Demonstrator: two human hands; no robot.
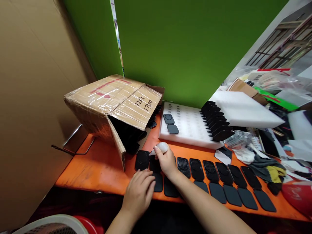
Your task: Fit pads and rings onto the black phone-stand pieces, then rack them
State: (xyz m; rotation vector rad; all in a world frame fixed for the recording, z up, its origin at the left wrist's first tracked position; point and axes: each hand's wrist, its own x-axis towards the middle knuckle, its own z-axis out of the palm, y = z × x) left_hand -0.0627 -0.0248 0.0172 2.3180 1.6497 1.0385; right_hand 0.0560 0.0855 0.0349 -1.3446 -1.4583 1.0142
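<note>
My right hand (166, 160) is closed round a small white squeeze bottle (162, 148). The bottle's narrow tip points left, over the upper right edge of a black hinged two-panel piece (142, 158) at the left end of a row. Resting on the lower part of that piece is my left hand (139, 190), its fingers stretched forward and holding nothing visible; it hides most of that panel. Rightward runs a row of similar black folding pieces (211, 170), opened flat, some with a dotted grid on the upper panel. My right forearm covers part of them.
Behind on the orange table (97, 165), an open cardboard box (109, 100) holds black parts. A white foam block (187, 125) carries one flat piece and several upright black panels (216, 123). Cloths (265, 169) and plastic bags lie right; a basket (56, 221) stands below left.
</note>
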